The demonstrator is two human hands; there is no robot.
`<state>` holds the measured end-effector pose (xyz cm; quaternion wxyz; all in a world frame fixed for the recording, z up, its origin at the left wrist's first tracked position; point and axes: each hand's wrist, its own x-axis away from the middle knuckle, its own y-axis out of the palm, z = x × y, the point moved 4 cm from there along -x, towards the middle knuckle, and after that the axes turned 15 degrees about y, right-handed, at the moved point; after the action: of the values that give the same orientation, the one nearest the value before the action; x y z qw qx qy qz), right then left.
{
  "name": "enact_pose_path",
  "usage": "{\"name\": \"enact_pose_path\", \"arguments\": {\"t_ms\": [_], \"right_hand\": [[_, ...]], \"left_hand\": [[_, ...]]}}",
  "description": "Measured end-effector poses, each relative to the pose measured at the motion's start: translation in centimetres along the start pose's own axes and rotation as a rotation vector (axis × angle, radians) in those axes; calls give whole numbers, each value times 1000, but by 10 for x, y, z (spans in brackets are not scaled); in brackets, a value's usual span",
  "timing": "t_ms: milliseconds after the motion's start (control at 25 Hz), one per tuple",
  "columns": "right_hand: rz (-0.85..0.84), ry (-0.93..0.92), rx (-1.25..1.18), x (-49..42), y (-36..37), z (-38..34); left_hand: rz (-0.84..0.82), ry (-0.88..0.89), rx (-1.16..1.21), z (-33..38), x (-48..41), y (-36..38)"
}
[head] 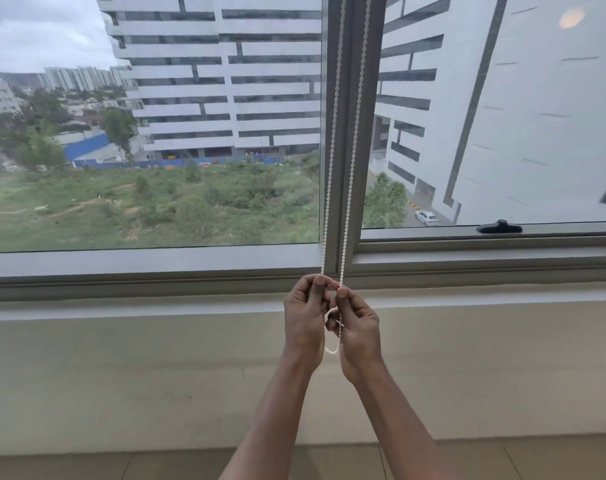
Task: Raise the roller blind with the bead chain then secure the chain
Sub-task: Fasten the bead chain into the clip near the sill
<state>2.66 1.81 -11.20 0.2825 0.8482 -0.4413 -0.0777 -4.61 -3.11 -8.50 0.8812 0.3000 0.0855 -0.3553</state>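
Note:
A white bead chain [332, 133] hangs in two strands in front of the grey window post [350, 168], running out of view at the top. My left hand [305, 317] pinches the left strand just below the sill line. My right hand [357, 323] pinches the right strand beside it. The two hands almost touch. The bottom loop of the chain [332, 350] dangles between my wrists. The roller blind itself is out of view; the glass is uncovered across the whole frame.
A grey window frame and sill [156, 271] run across the view above a beige wall [121, 375]. A black window handle [499, 227] sits on the right pane's lower frame. Tiled floor [86, 465] shows at the bottom.

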Motion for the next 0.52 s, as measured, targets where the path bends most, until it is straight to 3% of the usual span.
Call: {"name": "enact_pose_path", "arguments": {"t_ms": [280,520], "right_hand": [[3,146,-54,-72,-16,30],[-3,252,20,-125,-36,36]], "left_hand": [[79,-64,-47,-60,-41,-23],[147,-2,-247,-95,-78,-36]]}}
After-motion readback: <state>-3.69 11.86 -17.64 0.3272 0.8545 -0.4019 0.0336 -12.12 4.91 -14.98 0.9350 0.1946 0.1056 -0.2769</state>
